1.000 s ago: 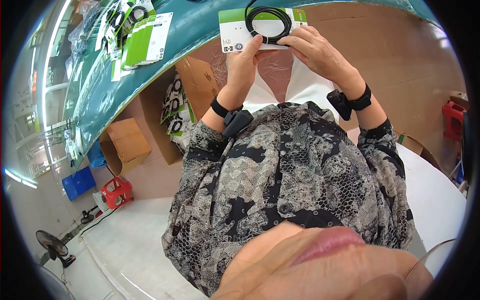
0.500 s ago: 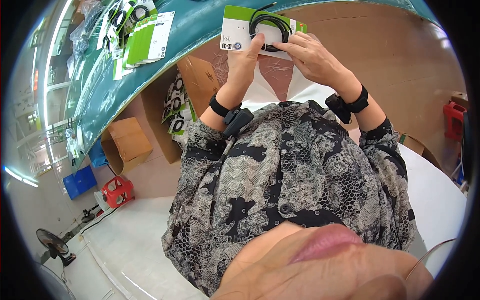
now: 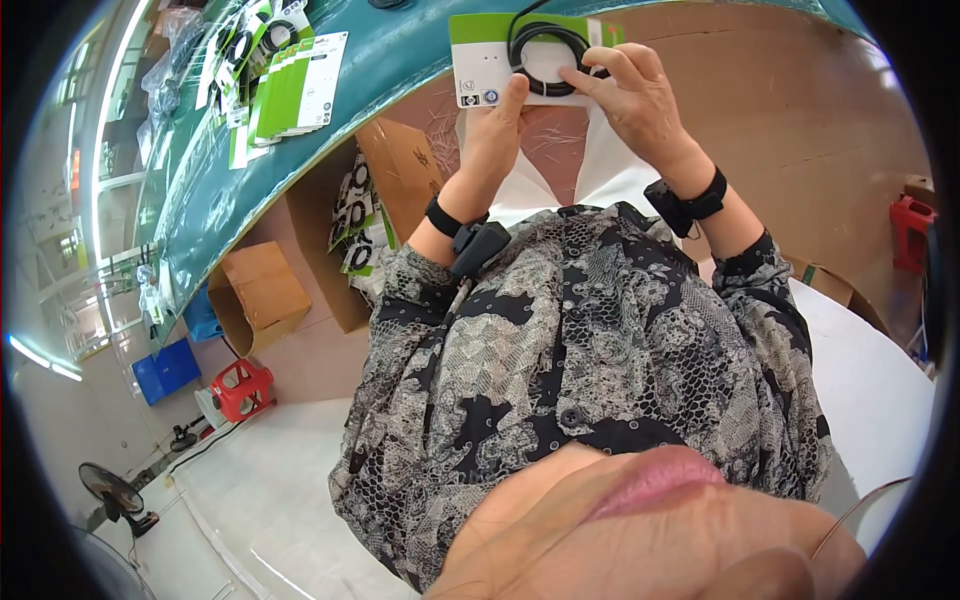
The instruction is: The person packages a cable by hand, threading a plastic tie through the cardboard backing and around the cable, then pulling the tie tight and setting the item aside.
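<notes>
Near the table's edge I hold a white and green packaging card (image 3: 482, 62) with a coil of black cable (image 3: 549, 31) lying on its face. My left hand (image 3: 490, 140) grips the card's lower edge, its thumb on the front near the coil; its other fingers are hidden behind. My right hand (image 3: 640, 110) is closed at the coil's right side, with one fingertip against the lower part of the ring and the other fingers bent at its edge. A pale tie crosses the bottom of the coil. The cable's upper end runs out past the card's top.
On the green table (image 3: 400, 60) at the left lies a fanned stack of cards (image 3: 300, 90), beside several carded cables (image 3: 240, 45). Below stands an open cardboard box (image 3: 400, 165) with carded cables inside. A smaller box (image 3: 262, 290) and a red stool (image 3: 243, 388) are at lower left.
My right hand has shifted right and its fingers have curled at the coil's edge. The coil now sits slightly further right, and its free end points up beyond the card.
</notes>
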Available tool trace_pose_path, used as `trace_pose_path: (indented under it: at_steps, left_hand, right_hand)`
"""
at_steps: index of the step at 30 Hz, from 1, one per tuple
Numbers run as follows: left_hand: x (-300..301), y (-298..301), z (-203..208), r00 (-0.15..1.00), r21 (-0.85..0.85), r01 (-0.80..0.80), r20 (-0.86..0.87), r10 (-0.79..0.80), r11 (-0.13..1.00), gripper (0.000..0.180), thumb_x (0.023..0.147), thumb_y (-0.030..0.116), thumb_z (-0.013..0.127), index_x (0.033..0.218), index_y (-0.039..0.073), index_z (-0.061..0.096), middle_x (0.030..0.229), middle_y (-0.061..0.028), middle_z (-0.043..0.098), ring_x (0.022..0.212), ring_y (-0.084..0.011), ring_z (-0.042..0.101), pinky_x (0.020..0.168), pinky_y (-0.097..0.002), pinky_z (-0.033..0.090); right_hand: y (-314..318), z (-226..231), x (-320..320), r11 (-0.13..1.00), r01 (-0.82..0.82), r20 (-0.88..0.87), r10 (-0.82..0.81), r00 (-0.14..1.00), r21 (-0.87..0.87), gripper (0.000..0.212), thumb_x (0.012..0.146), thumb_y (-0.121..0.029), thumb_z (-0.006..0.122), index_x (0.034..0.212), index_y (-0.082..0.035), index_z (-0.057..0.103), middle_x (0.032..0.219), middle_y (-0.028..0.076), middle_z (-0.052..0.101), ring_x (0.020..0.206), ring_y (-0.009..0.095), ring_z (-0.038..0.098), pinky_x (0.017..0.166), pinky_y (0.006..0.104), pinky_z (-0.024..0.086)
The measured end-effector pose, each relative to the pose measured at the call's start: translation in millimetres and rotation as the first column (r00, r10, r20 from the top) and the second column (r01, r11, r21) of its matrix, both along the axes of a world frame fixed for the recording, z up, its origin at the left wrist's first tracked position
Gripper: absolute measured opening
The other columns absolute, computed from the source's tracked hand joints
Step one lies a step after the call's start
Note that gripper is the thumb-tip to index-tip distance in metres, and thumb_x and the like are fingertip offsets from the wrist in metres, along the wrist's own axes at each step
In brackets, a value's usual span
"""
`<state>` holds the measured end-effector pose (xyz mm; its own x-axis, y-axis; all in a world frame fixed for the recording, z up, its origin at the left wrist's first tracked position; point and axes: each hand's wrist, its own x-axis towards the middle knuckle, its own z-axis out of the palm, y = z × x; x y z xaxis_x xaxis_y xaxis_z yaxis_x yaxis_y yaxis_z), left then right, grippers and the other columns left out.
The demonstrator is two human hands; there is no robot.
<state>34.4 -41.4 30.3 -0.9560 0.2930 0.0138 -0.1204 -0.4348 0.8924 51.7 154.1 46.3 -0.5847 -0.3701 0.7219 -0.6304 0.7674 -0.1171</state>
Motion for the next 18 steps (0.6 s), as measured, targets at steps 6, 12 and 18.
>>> trace_pose_path:
  at_steps: [6, 12, 18]
  left_hand:
    - [9.5, 18.9, -12.3, 0.996, 0.166, -0.087, 0.035, 0.083, 0.982, 0.033, 0.096, 0.021, 0.056, 0.119, -0.001, 0.052, 0.113, -0.0086, 0.06, 0.103, -0.0206, 0.061, 0.091, -0.0375, 0.053]
    - [19.6, 25.0, -15.9, 0.997, 0.088, -0.019, -0.069, 0.025, 0.996, 0.035, 0.096, 0.016, 0.055, 0.125, -0.003, 0.049, 0.12, -0.0107, 0.058, 0.108, -0.0216, 0.059, 0.094, -0.0369, 0.05]
    - [10.0, -26.8, 17.6, 0.842, -0.386, 0.401, -0.202, -0.501, 0.83, 0.04, 0.094, 0.014, 0.056, 0.129, -0.003, 0.047, 0.122, -0.0117, 0.058, 0.11, -0.0196, 0.058, 0.091, -0.0336, 0.049]
  right_hand:
    - [-17.9, -11.0, -7.5, 0.961, 0.049, -0.006, -0.053, 0.999, -0.273, 0.026, 0.076, -0.002, 0.067, 0.099, -0.012, 0.073, 0.116, 0.002, 0.057, 0.1, 0.025, 0.052, 0.087, 0.0357, 0.044]
    - [-17.1, -17.7, -16.1, 0.793, -0.01, 0.128, 0.111, 0.985, -0.61, 0.014, 0.083, -0.006, 0.064, 0.093, -0.011, 0.073, 0.126, 0.005, 0.054, 0.111, 0.026, 0.052, 0.093, 0.0346, 0.043]
    - [54.5, -6.0, -28.5, 0.948, -0.185, 0.434, 0.285, 0.855, -0.259, 0.016, 0.085, -0.01, 0.062, 0.099, -0.009, 0.07, 0.129, 0.009, 0.053, 0.117, 0.024, 0.051, 0.099, 0.0329, 0.04]
